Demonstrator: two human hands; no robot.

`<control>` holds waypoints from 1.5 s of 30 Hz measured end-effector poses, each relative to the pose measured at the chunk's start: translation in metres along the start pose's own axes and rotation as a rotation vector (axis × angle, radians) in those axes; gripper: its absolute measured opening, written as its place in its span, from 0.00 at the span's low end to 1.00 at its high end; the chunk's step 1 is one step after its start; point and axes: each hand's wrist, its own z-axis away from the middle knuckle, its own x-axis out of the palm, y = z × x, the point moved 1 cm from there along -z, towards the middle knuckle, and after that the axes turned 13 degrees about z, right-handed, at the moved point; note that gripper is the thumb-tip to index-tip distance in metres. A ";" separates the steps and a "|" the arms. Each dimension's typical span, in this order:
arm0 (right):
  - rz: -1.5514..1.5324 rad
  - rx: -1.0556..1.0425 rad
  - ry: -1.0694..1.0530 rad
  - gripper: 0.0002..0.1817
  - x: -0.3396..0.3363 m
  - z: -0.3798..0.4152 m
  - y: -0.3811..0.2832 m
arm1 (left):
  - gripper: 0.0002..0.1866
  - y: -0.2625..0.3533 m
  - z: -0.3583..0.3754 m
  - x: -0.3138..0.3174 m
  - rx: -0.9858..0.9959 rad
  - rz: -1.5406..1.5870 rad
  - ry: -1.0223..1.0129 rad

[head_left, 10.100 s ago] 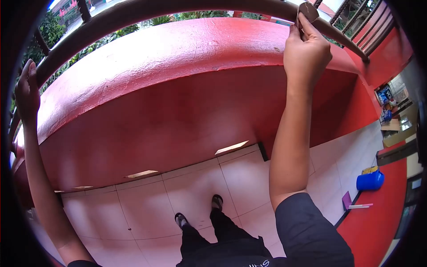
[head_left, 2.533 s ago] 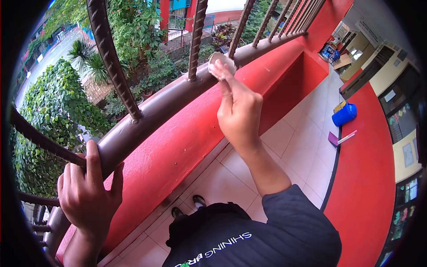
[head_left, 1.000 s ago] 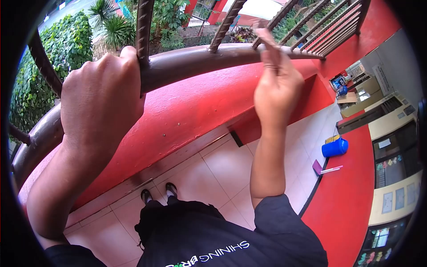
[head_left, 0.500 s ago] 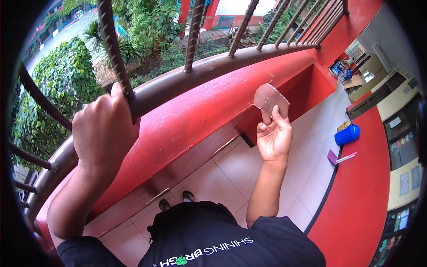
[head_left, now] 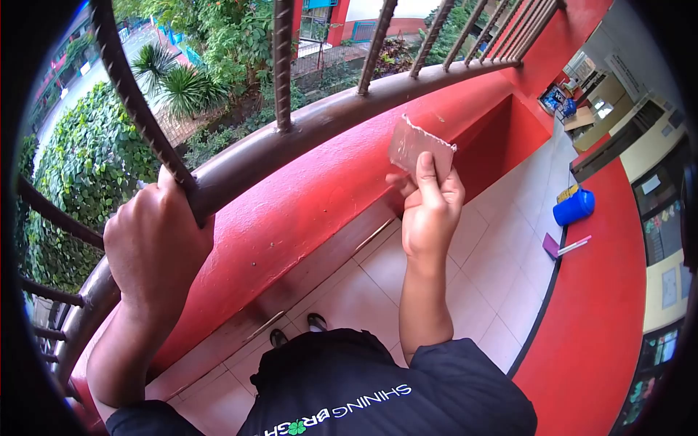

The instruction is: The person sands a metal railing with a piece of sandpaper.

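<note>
Right of upper centre in the frame, a brown piece [head_left: 416, 149] with a pale, frayed edge is grasped in the right hand [head_left: 430, 211]. Thumb lies across the near face; the finger contact behind is mostly hidden. One finger extends to the left, slightly blurred. The piece is tilted, frayed edge toward the upper right, and appears in front of the red ledge [head_left: 305, 207], apart from the brown rail [head_left: 320, 107].

Left of centre, the left hand [head_left: 156, 247] is clenched over the rail, back of the hand toward the camera, just beside the base of a twisted bar [head_left: 134, 94]. Its fingertips are out of view on the far side.

Rail curves from lower left to upper right, with further twisted bars rising from it. Leafy shrub [head_left: 91, 163] at left, beyond the bars. Right side of frame: blue container [head_left: 574, 208] lying tilted, with a purple object [head_left: 550, 245] and pale sticks [head_left: 574, 245] below it. Lower centre: black shirt [head_left: 392, 400] with white lettering, two feet [head_left: 316, 322] on pale floor tiles [head_left: 356, 294].
</note>
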 end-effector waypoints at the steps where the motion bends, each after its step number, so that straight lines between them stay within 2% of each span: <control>1: 0.274 -0.156 0.011 0.13 0.009 -0.004 0.000 | 0.14 -0.001 0.000 0.001 0.019 0.009 0.007; 3: 0.662 -0.677 -0.054 0.13 0.036 -0.020 -0.006 | 0.13 -0.003 0.000 0.001 0.027 0.020 0.016; 4: 0.776 -0.750 -0.167 0.18 0.046 -0.025 -0.008 | 0.13 -0.004 0.000 0.001 0.040 0.019 0.013; 5: 0.811 -0.836 -0.114 0.21 0.056 -0.023 -0.005 | 0.12 -0.004 0.000 0.001 0.053 0.020 0.010; 7: 0.795 -0.779 -0.277 0.25 0.061 0.002 -0.014 | 0.11 -0.004 0.000 0.002 0.058 0.033 0.029; 8: 0.798 -0.782 -0.284 0.25 0.062 -0.001 -0.013 | 0.11 -0.004 0.000 0.002 0.070 0.037 0.046; 10: 0.864 -0.897 -0.246 0.28 0.059 -0.012 -0.007 | 0.11 -0.004 -0.002 0.002 0.057 0.029 0.042; 11: 0.779 -0.731 -0.177 0.18 0.058 -0.029 -0.008 | 0.10 -0.004 -0.001 0.003 0.055 0.020 0.033; 13: 0.938 -0.851 -0.090 0.17 0.067 -0.007 -0.009 | 0.10 -0.005 0.001 0.004 0.065 0.032 0.037; 14: 0.905 -0.853 -0.187 0.26 0.069 0.009 -0.007 | 0.10 -0.006 0.000 0.004 0.077 0.039 0.046; 18: 0.782 -0.759 -0.151 0.26 0.052 -0.034 -0.003 | 0.10 -0.007 0.001 0.007 0.083 0.040 0.040; 19: 0.784 -0.756 -0.155 0.26 0.056 -0.021 -0.006 | 0.10 -0.007 0.001 0.006 0.086 0.037 0.042; 21: 0.886 -0.899 -0.231 0.24 0.074 0.012 -0.015 | 0.10 -0.007 -0.001 0.006 0.083 0.026 0.054; 23: 0.696 -0.716 -0.318 0.18 0.071 -0.027 -0.030 | 0.11 -0.009 0.000 0.008 0.107 0.011 0.073; 25: 0.914 -0.552 -0.386 0.13 0.078 -0.050 -0.057 | 0.11 -0.007 0.000 0.007 0.097 0.017 0.055; 26: 0.887 -0.619 -0.484 0.10 0.085 -0.056 -0.053 | 0.10 -0.007 0.000 0.006 0.090 0.020 0.052; 29: 0.958 -0.689 -0.596 0.10 0.081 -0.045 -0.071 | 0.10 -0.008 0.000 0.007 0.104 0.019 0.054; 30: 0.716 -0.639 -0.669 0.11 0.073 -0.050 -0.062 | 0.10 -0.010 -0.001 0.007 0.102 0.022 0.062; 31: 0.720 -0.645 -0.674 0.11 0.071 -0.055 -0.065 | 0.10 -0.010 -0.001 0.007 0.109 0.028 0.074; 33: 0.976 -0.629 -0.479 0.12 0.068 -0.065 -0.067 | 0.10 -0.009 0.002 0.009 0.119 0.037 0.072; 37: 0.803 -0.829 -0.281 0.18 0.076 -0.004 -0.029 | 0.11 -0.009 -0.001 0.005 0.110 0.038 0.067; 38: 0.792 -0.887 -0.287 0.17 0.071 -0.004 -0.023 | 0.11 -0.010 0.001 0.006 0.124 0.033 0.071; 39: 0.783 -0.887 -0.287 0.17 0.068 -0.012 -0.018 | 0.11 -0.010 0.001 0.007 0.122 0.025 0.072; 41: 0.748 -0.736 -0.027 0.15 0.062 -0.027 -0.007 | 0.09 -0.010 0.000 0.009 0.109 0.031 0.078; 43: 0.845 -0.625 -0.008 0.17 0.076 0.003 -0.004 | 0.09 -0.009 0.000 0.009 0.101 0.027 0.061; 45: 0.824 -0.768 -0.118 0.22 0.096 0.051 -0.009 | 0.09 -0.009 0.000 0.009 0.100 0.019 0.045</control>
